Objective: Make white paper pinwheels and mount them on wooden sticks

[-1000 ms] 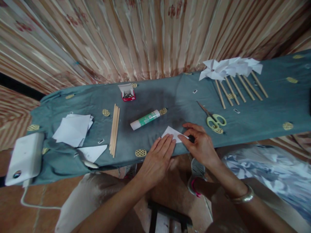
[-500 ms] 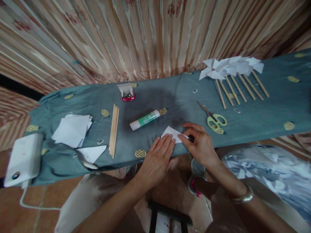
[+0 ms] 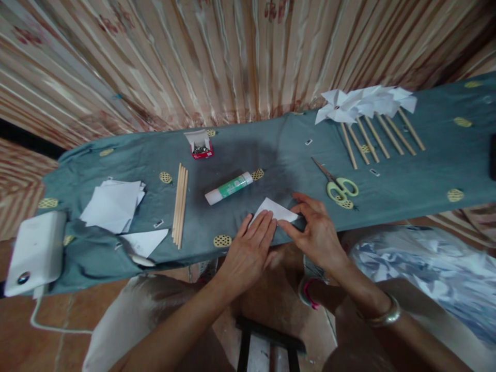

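Observation:
A folded piece of white paper lies near the front edge of the cloth-covered table. Flat on its left part rests my left hand, fingers stretched out and pressing down. My right hand has its thumb and bent fingers around the paper's right corner. Just beyond the paper is a glue stick with a green label. Scissors with light green handles lie to the right of my right hand. The paper's underside and the part beneath my left fingers are hidden.
Thin wooden sticks, a stack of white paper and a white device with a cable are on the left. A small red box of metal pieces stands behind. Several paper pinwheels on sticks lie at back right.
My right thumb and fingers have shifted slightly on the paper's right corner. My left hand stays flat on it. The whole view has moved a little.

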Motion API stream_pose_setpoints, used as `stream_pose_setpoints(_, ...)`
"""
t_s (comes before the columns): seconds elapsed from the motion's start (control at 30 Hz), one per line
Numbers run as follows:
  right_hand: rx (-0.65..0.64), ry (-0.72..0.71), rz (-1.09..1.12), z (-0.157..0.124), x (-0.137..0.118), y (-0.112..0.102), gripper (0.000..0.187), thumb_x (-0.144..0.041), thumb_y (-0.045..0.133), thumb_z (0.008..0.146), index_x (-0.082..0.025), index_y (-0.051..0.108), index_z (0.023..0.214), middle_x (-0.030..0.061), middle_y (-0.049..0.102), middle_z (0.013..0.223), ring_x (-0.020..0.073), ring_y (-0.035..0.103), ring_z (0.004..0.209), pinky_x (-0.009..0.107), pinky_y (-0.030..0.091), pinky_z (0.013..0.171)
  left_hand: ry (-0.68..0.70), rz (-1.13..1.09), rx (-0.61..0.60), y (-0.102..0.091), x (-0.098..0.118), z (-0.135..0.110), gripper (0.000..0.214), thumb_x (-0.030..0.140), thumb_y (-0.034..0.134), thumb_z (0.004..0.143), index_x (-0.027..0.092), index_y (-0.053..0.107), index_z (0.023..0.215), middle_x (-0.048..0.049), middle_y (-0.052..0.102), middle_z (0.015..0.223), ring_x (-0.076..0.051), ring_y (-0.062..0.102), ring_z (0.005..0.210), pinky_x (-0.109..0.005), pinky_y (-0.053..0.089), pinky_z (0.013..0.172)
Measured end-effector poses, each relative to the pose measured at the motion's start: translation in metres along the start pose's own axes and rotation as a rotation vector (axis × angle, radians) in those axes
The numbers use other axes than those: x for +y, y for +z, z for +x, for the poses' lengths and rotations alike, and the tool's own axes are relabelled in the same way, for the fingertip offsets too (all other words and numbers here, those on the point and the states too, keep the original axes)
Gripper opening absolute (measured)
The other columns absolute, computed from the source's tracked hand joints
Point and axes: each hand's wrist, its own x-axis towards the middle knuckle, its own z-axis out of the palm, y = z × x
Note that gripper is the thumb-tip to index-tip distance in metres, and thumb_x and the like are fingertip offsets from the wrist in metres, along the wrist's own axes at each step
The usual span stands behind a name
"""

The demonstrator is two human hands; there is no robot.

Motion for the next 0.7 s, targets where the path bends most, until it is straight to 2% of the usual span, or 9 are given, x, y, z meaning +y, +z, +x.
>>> stream_pose_setpoints(0.53,0.007,0.003,-0.003,0.0,-0.004,0.004,0.019,-0.032,0.066,0.076,-0.019,0.057,0.087,0.019,0.057,0.127,0.034,0.051,0.119,0.053,0.041,0.1,-0.009,0.032,-0.03,-0.004,0.002,0.002,0.059,0.037,0.046,0.094,0.003,0.036,0.141,-0.0183,0.037,0.151,-0.028,0.03,0.143,-0.049,0.021,0.117)
stream_pose_setpoints(0.7,0.006,0.036,0.015,-0.001,0.005,-0.002,0.013,-0.027,0.061,0.078,-0.02,0.058,0.088,0.0173,0.056,0.129,0.033,0.051,0.119,0.053,0.041,0.099,-0.022,0.039,-0.018,-0.007,-0.005,-0.011,0.054,0.033,0.045,0.095,0.007,0.038,0.141,-0.0154,0.038,0.151,-0.026,0.033,0.141,-0.048,0.024,0.116)
